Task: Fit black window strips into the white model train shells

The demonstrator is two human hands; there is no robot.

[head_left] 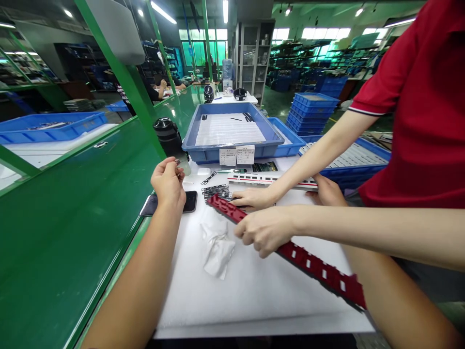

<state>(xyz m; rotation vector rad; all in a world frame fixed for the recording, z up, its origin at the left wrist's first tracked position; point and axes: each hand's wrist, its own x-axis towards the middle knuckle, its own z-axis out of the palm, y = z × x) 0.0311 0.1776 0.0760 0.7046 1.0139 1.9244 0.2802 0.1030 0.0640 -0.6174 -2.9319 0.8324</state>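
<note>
My left hand is raised over the left side of the white work surface, its fingers pinched on something small I cannot make out. Beneath that wrist lies a dark phone. At the right end of a white model train body with a red stripe, my right hand has its fingers curled round it, partly behind a co-worker's arm. The co-worker holds a long dark red part slantwise in one hand and touches a pile of black lattice pieces with the other.
A crumpled white wrapper lies mid-surface. Behind stand a black bottle and a large blue tray with white strips inside. Another blue tray is at the right, beside the co-worker in a red shirt. A green frame post rises at left.
</note>
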